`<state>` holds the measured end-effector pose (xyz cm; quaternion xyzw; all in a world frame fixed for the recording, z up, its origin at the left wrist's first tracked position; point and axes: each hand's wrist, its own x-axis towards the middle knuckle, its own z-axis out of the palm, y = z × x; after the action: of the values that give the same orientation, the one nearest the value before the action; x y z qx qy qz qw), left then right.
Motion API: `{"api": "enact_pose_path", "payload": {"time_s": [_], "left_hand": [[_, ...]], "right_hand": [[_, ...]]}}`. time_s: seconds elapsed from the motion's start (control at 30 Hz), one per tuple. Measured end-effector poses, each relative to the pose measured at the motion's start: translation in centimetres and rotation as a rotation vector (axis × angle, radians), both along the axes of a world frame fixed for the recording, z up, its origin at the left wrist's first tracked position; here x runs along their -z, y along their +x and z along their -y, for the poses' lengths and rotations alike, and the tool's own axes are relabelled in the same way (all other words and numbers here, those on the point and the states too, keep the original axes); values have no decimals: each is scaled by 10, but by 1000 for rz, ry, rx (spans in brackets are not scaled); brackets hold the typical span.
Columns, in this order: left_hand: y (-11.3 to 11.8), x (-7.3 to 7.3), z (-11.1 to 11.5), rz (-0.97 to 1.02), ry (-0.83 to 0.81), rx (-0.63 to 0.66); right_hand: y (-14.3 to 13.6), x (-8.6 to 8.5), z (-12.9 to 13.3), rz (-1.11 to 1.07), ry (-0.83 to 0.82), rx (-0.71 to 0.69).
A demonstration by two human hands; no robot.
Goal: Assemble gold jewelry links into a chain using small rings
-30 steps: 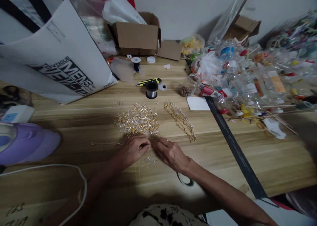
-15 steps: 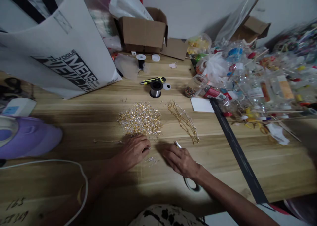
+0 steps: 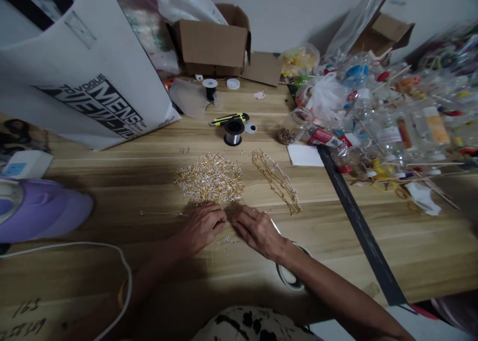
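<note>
My left hand is closed in a pinch at the near edge of a heap of gold and clear beaded pieces. A thin chain runs along the table from the left to this hand and seems to pass into its fingers. Close by on the right, my right hand is also pinched, its fingertips near the heap; what they hold is too small to see. Under the right hand and wrist lies a pair of scissors with pale loop handles, partly hidden. Short silvery chain bits lie between the hands.
Finished-looking gold chains lie right of the heap. Behind it are a wire spool, a yellow-black cutter knife and a jar of beads. Plastic clutter covers the right; a white bag stands left.
My right hand has moved left and a little forward, toward my left hand and the heap, exposing more of the scissors' handles. My left hand stays nearly in place, still pinched.
</note>
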<state>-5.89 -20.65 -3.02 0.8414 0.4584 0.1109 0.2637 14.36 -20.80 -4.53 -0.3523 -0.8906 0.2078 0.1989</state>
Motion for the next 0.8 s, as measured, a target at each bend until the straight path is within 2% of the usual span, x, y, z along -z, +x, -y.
{"api": "enact_pose_path", "payload": {"time_s": [0.23,0.57,0.67,0.8], "left_hand": [[1,0,-1,31,36,51],[0,1,-7,-10,38,148],[2,-3,-6,5,5,101],[5,-5,-6,128,-54,-35]], "right_hand": [[7,1,-5,-116,-33,17],[9,6,-6,-149,9,-8],[9,5,-6,-153,-3,-4],[9,1,-7,-175,-33,0]]}}
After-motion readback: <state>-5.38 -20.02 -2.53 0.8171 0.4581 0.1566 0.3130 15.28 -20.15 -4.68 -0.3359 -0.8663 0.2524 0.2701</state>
